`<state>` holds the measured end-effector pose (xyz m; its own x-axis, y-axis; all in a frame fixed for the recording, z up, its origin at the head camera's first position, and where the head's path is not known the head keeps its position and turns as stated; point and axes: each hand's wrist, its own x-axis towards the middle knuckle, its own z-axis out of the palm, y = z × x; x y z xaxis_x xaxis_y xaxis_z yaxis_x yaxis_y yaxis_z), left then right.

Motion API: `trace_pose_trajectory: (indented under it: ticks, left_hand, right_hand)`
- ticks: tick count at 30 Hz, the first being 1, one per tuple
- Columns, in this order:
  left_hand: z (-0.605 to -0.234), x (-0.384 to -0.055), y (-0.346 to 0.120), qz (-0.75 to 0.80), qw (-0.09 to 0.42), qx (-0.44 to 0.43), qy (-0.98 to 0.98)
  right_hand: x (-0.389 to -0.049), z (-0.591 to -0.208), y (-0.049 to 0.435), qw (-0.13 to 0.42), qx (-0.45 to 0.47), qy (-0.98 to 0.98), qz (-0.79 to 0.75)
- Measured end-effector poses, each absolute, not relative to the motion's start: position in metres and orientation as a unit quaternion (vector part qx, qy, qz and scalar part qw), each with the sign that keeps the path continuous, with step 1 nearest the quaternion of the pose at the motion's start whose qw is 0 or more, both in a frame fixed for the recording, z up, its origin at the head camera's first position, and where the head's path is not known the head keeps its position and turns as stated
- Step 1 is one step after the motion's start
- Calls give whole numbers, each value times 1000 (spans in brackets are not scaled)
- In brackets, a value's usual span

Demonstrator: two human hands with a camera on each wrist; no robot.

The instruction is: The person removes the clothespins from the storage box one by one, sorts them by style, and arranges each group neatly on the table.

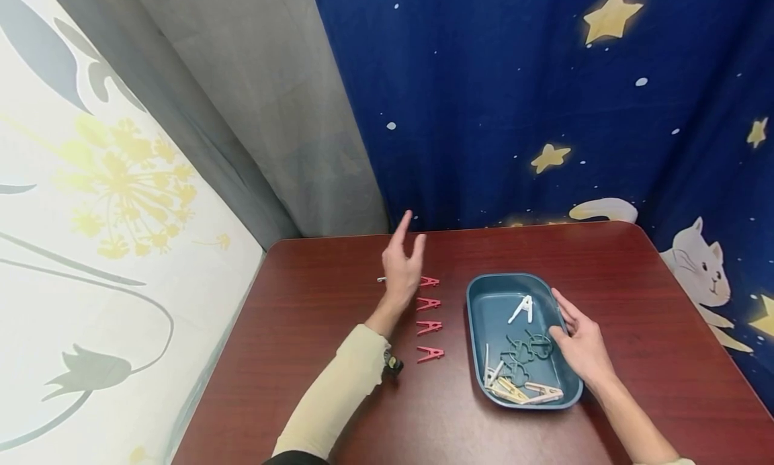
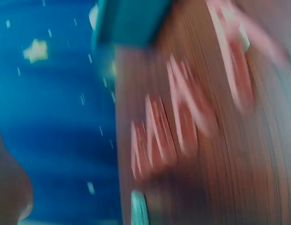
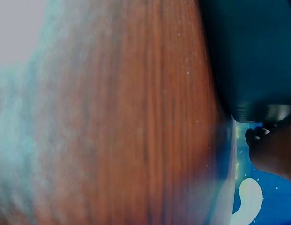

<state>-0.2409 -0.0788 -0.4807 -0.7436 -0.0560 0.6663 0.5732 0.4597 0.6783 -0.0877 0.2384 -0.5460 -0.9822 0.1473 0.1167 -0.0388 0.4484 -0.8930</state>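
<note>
1. At our left a small pale object (image 1: 381, 279) lies on the dark red table (image 1: 302, 330), just beside the left hand (image 1: 402, 267); that hand is raised, fingers extended and thumb apart, grasping nothing.
2. Next we see four red clothespins (image 1: 434, 353) in a column on the table, well spaced; the farthest is partly hidden by the hand, and we cannot tell whether they touch.
3. Right of these stands the blue tray (image 1: 491, 317); in its far half we find one white clothespin (image 1: 523, 309), in its middle a cluster of dark green clips (image 1: 538, 346), and at its near end several pale clothespins (image 1: 542, 393), with a yellow one (image 1: 509, 390) among them.
4. Farthest right, the right hand (image 1: 580, 344) grasps the tray's right side, thumb at the rim and fingers along the outer wall.
</note>
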Motion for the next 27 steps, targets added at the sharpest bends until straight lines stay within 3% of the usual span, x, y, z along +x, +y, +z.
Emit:
trace_pose_trajectory:
  ticks: [7,14,27]
  left_hand:
    - [-478,-204,-12,-533,256,-213,-778]
    - [-492,-170,36,-562,186,-179,-786]
    - [-519,-148,68,-607,68,-107,-784]
  right_hand:
    - [-88,-546,237,89,-32,-848,522]
    - [-89,-546,236,89,-31,-843,529]
    - [-89,-545,237,87,-34,-848,521]
